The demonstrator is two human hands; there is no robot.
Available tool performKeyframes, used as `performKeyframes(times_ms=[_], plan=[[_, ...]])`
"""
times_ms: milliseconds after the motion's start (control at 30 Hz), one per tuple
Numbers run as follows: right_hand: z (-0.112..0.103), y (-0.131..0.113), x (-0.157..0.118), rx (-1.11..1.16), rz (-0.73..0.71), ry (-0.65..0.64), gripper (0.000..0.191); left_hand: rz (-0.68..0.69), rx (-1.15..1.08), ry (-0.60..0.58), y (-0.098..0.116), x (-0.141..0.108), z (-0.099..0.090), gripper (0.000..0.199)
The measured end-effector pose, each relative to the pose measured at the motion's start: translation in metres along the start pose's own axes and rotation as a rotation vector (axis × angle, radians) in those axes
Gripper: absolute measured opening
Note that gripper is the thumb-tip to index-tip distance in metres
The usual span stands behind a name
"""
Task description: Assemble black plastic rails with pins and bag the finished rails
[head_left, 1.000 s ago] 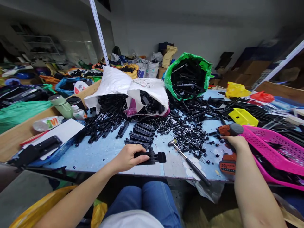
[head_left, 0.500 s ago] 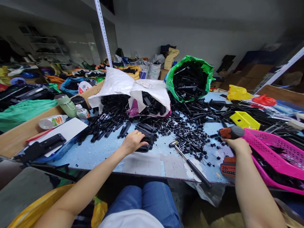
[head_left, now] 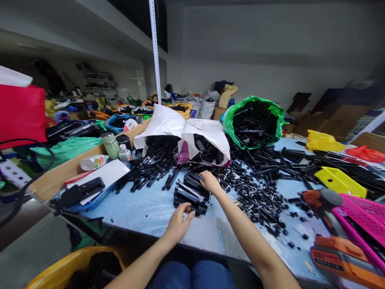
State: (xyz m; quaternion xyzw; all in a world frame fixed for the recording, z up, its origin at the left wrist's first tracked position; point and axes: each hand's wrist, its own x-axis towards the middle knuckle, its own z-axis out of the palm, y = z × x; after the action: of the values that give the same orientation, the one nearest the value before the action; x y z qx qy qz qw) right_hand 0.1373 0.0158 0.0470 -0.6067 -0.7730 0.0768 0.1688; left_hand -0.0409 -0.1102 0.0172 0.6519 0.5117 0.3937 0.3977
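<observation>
Grey walls (head_left: 255,48) closed off a cluttered workshop, with a messy light-blue table (head_left: 135,208) in front of the wearer. Only one view to go on, the head cam, so call the row of chunky black parts (head_left: 189,194) the centre of the clock. That row lay side by side on the tabletop, pretty much between the two hands. Left hand (head_left: 179,225) was at 7 o'clock, loosely spread with the thumb out, fingertips right at the near end, not clenched on anything. Right hand (head_left: 209,182) was at 2, fingers by the far end; couldn't tell if it was gripping or just touching. Loads of small black-headed pins (head_left: 261,198) were scattered at 3, and an orange drill (head_left: 332,222) lay at 4 beside a pink basket (head_left: 361,200). White bags (head_left: 167,122) spilled more black bits around 12, green sack (head_left: 229,124) at 1.
</observation>
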Motion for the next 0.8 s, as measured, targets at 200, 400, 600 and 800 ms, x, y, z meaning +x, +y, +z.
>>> performKeyframes(times_ms=[200,400,600,800], plan=[[0.010,0.005,0.038,0.078,-0.001,-0.231,0.041,-0.675,-0.720,-0.019,-0.003,-0.025,-0.002,0.042],[0.000,0.006,0.048,0.254,-0.001,-0.520,0.066,-0.946,-1.026,0.157,0.012,-0.003,0.001,0.064],[0.026,-0.014,0.037,0.372,0.109,-0.670,0.079,-0.969,-1.127,0.309,0.022,0.028,0.013,0.047],[0.018,-0.024,-0.010,0.504,0.137,-0.678,0.061,-0.848,-1.107,0.405,0.018,0.006,0.025,0.034]])
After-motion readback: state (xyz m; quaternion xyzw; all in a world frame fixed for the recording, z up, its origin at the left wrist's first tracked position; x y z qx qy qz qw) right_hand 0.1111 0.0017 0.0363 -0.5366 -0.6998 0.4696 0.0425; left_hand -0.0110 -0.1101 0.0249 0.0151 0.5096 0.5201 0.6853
